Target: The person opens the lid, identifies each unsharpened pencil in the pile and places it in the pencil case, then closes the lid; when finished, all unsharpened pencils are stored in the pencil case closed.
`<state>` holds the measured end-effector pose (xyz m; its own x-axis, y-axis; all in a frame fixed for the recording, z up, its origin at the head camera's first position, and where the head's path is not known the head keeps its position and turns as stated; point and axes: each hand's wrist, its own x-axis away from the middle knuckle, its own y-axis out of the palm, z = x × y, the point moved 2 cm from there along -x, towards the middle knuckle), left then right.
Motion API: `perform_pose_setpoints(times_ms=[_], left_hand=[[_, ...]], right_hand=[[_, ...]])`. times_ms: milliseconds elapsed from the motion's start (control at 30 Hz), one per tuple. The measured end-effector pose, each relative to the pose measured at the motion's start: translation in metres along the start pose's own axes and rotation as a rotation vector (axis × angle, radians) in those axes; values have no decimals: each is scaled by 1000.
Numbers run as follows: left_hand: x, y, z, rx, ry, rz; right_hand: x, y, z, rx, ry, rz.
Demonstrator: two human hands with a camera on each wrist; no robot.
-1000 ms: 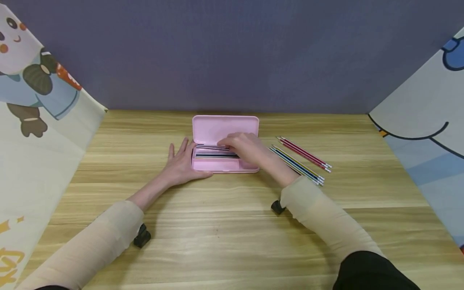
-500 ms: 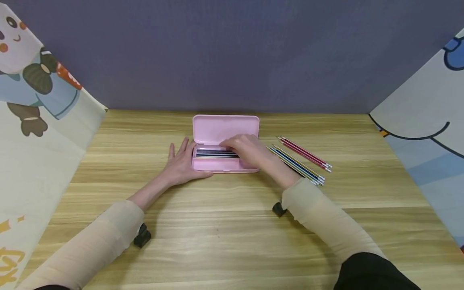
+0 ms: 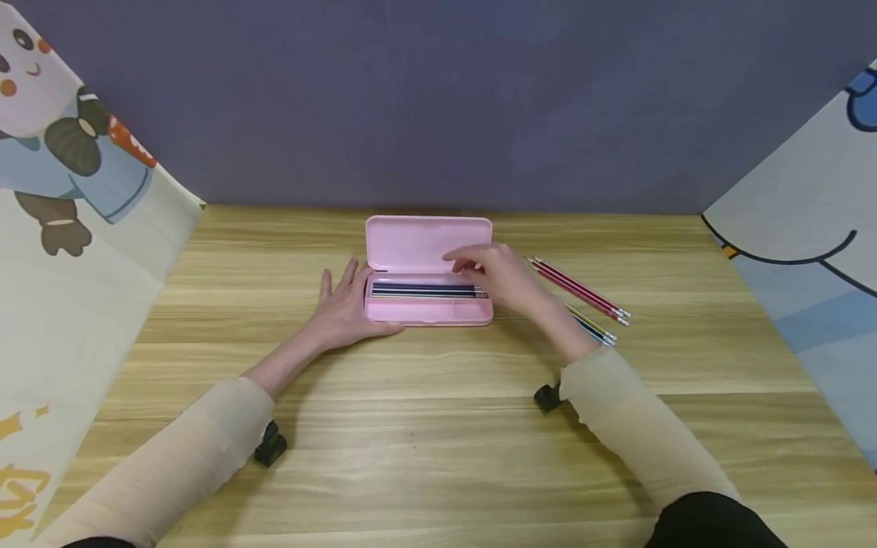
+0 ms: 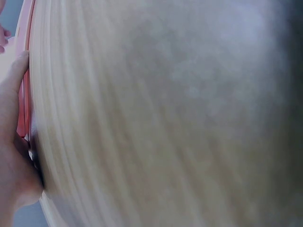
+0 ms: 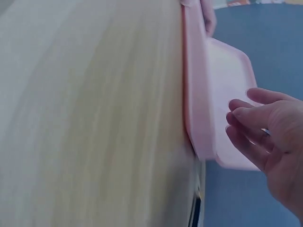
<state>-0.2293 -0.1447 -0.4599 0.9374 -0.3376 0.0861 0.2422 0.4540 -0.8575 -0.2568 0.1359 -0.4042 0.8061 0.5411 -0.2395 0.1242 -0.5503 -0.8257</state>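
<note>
A pink pencil case [image 3: 411, 312] lies with its lid [image 3: 404, 243] raised at the back. Several dark pencils [image 3: 425, 291] lie side by side in its rear section. My left hand [image 3: 342, 313] rests against the case's left end, fingers spread and thumb [image 4: 12, 90] along the front edge. Over the right end hovers my right hand [image 3: 503, 278], with loosely bent fingers and nothing between them. In the right wrist view, that hand [image 5: 284, 127] appears in front of the pink lid [image 5: 232, 85].
Right of the case are red pencils [image 3: 578, 289] and, partly hidden by the right forearm, a group of blue and yellow pencils [image 3: 594, 327]. A dark panel [image 3: 438, 106] rises behind the wooden table [image 3: 411, 418], with printed panels at both sides.
A pencil held near the case's back has come down beside the others inside. My right hand has released it and moved up and right. My left hand stays put.
</note>
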Motion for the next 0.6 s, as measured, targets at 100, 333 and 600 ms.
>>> perform_pose_setpoints(times_ms=[100, 333, 600], left_hand=[[0, 0, -1, 1, 0, 2], [1, 1, -1, 6, 0, -1], [0, 0, -1, 11, 4, 8]], right_hand=[[9, -10, 7, -115, 44, 54], [38, -31, 31, -249, 149, 151], [69, -51, 53, -285, 267, 158]])
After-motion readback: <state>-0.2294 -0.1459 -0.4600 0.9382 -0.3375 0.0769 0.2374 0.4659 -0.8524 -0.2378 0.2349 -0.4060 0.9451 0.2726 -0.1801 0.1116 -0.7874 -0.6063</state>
